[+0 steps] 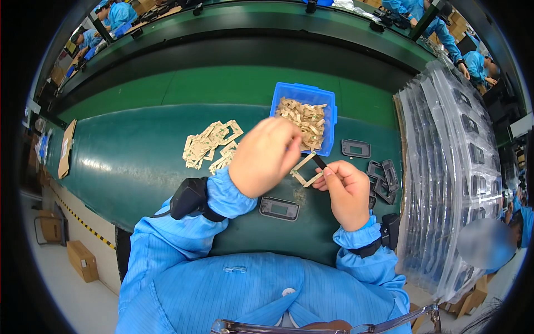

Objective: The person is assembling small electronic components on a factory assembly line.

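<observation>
My right hand pinches a tan, paper-backed rectangular frame by one side, above the green bench. A black strip sticks out from the same fingertips; whether it is part of the frame I cannot tell. Over the near left edge of a blue bin, my left hand has its fingers curled together, and what they may hold is hidden. Small tan strips fill the bin. Just below my hands lies a grey plastic frame with a rectangular window.
Left of the bin lies a pile of tan frames. Several grey plastic housings sit to the right, one housing apart from them. A tall stack of clear plastic trays borders the right side. People in blue work beyond the bench.
</observation>
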A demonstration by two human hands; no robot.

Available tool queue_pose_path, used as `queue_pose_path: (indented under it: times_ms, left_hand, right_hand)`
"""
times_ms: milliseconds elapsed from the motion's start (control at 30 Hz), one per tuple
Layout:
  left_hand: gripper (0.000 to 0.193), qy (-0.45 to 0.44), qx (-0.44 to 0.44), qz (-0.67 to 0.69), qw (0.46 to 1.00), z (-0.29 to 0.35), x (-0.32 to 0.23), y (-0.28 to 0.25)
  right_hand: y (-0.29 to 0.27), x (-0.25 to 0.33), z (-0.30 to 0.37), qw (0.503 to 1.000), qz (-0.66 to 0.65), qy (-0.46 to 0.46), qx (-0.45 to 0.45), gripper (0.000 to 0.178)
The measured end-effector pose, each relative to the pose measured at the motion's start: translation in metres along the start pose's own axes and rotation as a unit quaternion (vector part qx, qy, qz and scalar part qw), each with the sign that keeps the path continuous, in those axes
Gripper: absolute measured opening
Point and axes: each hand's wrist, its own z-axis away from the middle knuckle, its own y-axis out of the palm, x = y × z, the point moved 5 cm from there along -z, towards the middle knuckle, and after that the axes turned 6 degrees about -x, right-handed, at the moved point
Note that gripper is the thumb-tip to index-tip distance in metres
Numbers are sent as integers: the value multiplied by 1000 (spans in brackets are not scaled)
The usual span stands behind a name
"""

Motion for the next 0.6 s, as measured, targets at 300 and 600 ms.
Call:
queue_pose_path:
  times_ms: [300,600]
  left_hand:
    - [25,122,41,9,992,-4,-13,-13]
    - [25,195,108,-92,971,17,-32,1]
  right_hand:
    - [-14,-4,-2,989,-97,88,-75,13]
    - [-20,-6,-5,971,-178,140,-77,19]
